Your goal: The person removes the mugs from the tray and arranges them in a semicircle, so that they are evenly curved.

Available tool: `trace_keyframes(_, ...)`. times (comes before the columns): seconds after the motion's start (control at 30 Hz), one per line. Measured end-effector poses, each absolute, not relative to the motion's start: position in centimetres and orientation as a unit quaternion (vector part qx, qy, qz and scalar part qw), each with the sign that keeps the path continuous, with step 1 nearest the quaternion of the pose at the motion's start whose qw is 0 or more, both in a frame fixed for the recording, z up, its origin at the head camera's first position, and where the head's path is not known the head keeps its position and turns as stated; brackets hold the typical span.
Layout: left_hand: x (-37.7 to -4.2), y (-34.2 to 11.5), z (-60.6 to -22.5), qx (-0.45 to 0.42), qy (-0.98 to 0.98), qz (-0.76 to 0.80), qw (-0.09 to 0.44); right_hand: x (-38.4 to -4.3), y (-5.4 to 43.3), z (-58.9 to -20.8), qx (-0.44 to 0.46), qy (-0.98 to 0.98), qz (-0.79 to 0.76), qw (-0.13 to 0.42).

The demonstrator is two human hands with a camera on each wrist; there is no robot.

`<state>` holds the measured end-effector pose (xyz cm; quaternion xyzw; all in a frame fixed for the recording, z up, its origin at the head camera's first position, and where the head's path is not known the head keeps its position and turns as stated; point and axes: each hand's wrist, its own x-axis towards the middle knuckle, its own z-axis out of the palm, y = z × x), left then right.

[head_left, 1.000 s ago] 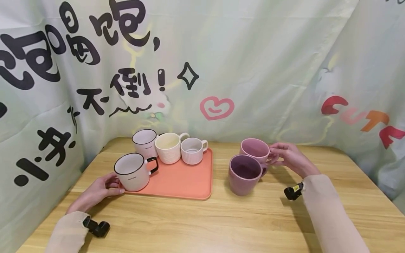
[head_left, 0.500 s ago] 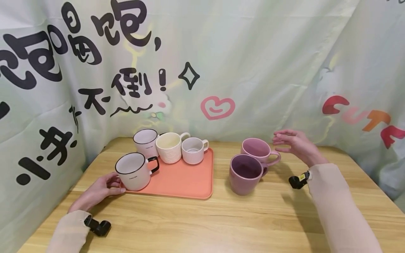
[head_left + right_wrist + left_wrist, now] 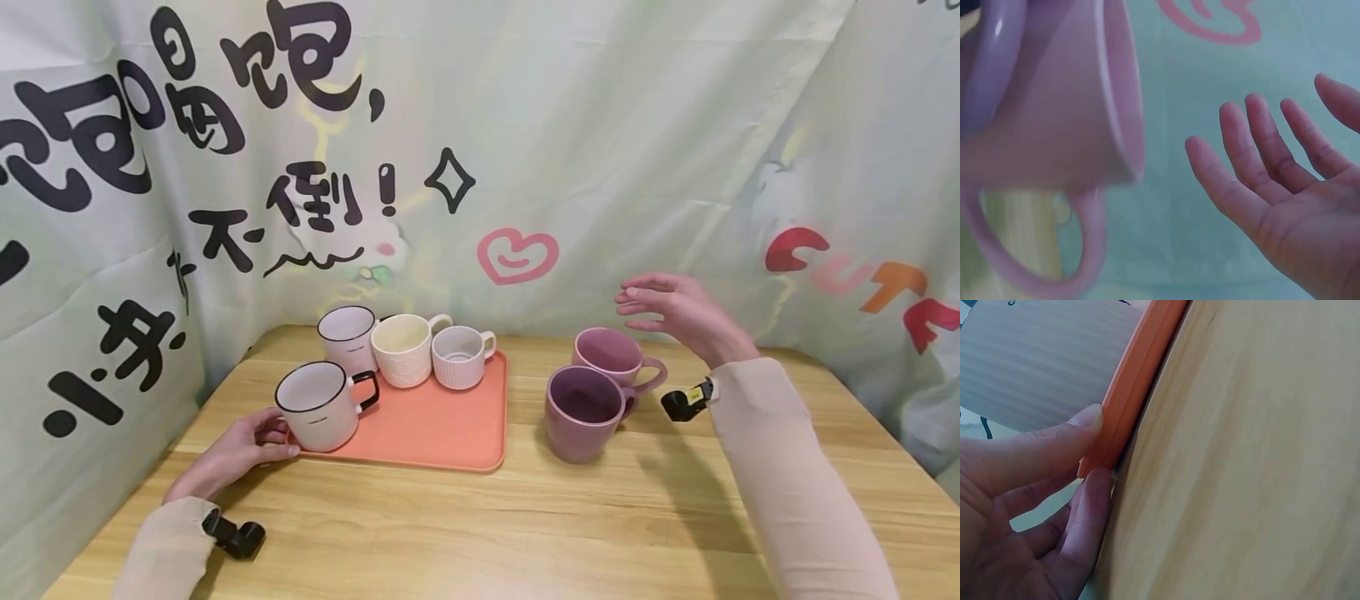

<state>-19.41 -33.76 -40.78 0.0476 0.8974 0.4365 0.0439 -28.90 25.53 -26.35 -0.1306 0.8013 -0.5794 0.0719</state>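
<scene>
At tray rim (image 3: 1134,387), fingers (image 3: 1089,512) (left), pinching

We see pale green fabric (image 3: 637,125) hanging in soft folds behind and beside a light wood-grain bench (image 3: 480,533). On the fabric we find black characters (image 3: 318,200) at left, 1 pink heart (image 3: 514,262) and the letters CUTE (image 3: 892,285) at right.

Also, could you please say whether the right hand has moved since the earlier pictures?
Yes: in the head view, the right hand has moved up and leftward, off the pink mug, toward the printed heart.
</scene>
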Motion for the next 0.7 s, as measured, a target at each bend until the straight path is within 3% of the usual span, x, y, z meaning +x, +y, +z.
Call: trace_keyframes(0.7,-19.3,-33.7,-40.8,0.043,0.896,0.439,0.045,-29.4,18.7,-24.0,-0.135,0.755,-0.635,0.087)
